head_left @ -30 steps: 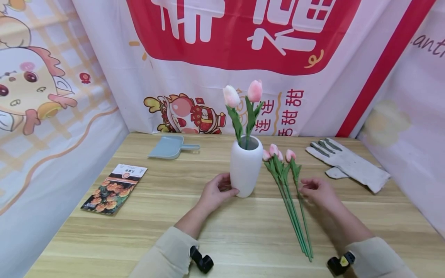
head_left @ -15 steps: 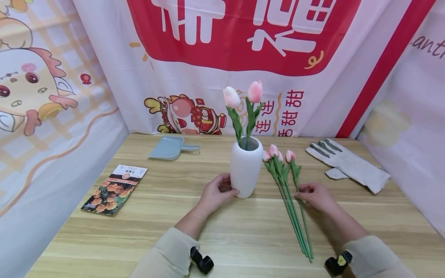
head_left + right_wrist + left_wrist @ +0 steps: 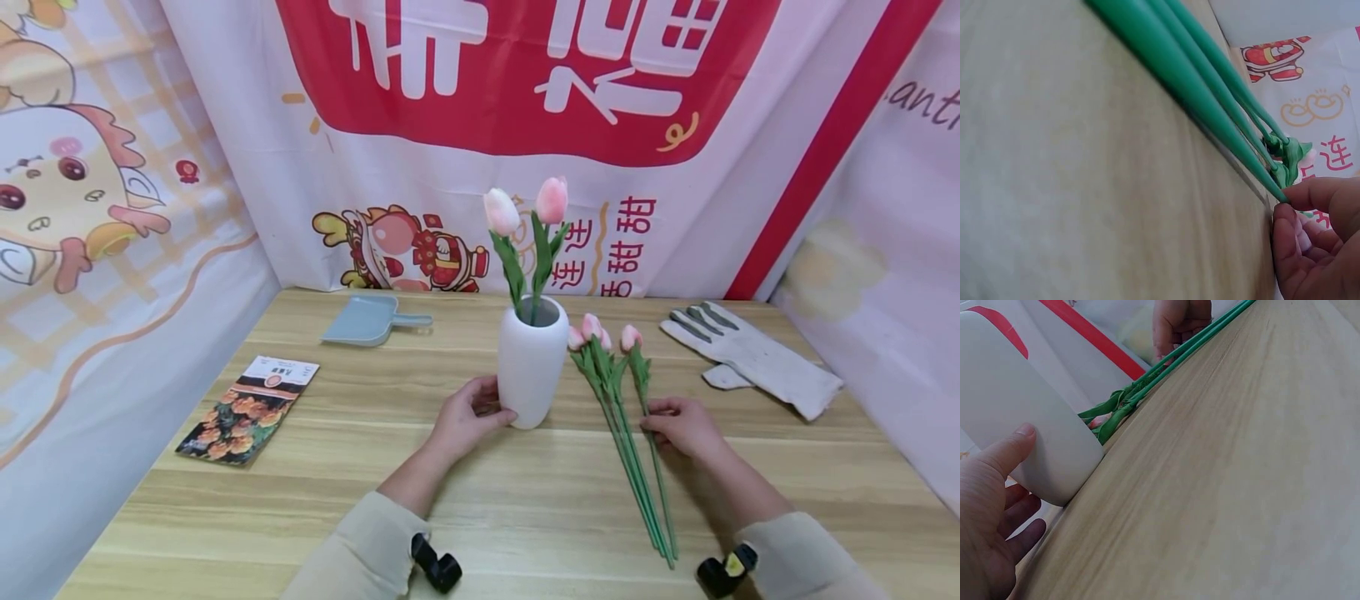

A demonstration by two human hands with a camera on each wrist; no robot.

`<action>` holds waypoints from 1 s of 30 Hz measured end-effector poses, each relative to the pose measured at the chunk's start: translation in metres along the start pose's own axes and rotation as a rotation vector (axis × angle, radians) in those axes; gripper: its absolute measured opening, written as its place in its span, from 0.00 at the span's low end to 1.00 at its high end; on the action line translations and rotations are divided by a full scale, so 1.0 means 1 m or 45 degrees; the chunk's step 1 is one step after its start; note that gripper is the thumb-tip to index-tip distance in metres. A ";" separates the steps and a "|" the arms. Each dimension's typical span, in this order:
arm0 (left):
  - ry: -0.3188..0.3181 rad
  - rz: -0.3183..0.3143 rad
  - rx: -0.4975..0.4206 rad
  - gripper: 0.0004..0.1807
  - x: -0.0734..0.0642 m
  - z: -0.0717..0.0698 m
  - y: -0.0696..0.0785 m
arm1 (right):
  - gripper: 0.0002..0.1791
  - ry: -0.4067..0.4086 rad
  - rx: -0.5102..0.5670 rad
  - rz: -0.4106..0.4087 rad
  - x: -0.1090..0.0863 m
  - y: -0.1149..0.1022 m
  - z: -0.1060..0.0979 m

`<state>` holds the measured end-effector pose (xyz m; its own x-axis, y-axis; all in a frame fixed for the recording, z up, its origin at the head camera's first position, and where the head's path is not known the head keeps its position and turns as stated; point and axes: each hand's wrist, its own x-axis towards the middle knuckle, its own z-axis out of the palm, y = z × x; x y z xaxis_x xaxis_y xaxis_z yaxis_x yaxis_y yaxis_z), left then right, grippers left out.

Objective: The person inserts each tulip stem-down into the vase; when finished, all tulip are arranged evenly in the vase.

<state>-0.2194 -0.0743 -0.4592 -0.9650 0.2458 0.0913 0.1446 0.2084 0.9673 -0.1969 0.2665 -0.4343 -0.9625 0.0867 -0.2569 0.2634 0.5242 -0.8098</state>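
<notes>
In the head view a white vase stands upright with two tulips in it, one whitish and one pink. My left hand holds the vase low on its left side, thumb in front. To the right, a bunch of pink tulips with green stems lies on the table. Beside it, my right hand pinches the stem of a separate pink tulip. The right wrist view shows thumb and fingertip closed on that green stem, close to the tabletop.
A grey-blue dustpan lies at the back left of the wooden table. Nearer is a seed packet with orange flowers. White work gloves lie at the back right. Printed cloth hangs behind the table.
My right hand has moved in to the left and taken the separate tulip's stem between its fingers. That tulip's head has shifted slightly right, away from the bunch. The left hand stays on the vase.
</notes>
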 end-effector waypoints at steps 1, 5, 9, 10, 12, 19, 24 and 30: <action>0.000 0.000 0.002 0.30 0.000 0.000 0.000 | 0.28 0.004 0.033 0.017 0.000 0.001 0.000; -0.002 -0.006 0.000 0.30 0.000 0.001 -0.001 | 0.28 0.062 0.195 0.055 -0.001 0.002 -0.003; -0.004 -0.009 -0.005 0.30 0.000 0.001 0.000 | 0.26 0.055 0.384 0.046 -0.005 0.000 -0.010; -0.005 -0.010 -0.008 0.30 0.000 0.001 0.000 | 0.24 0.046 0.435 0.057 -0.005 -0.001 -0.012; -0.006 -0.005 -0.007 0.30 0.000 0.001 0.001 | 0.17 0.023 0.539 0.068 -0.008 -0.003 -0.017; -0.002 -0.015 0.002 0.30 0.000 0.000 0.001 | 0.10 0.039 0.805 0.113 -0.010 -0.005 -0.023; -0.002 -0.004 0.011 0.30 0.000 0.000 0.002 | 0.10 0.107 0.987 0.127 -0.010 -0.007 -0.019; -0.010 0.011 0.007 0.30 -0.001 0.000 0.003 | 0.10 0.272 1.281 0.168 -0.010 -0.014 -0.012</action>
<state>-0.2179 -0.0742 -0.4563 -0.9619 0.2553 0.0976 0.1541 0.2118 0.9651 -0.1918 0.2681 -0.4138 -0.8875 0.2922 -0.3564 0.2054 -0.4416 -0.8734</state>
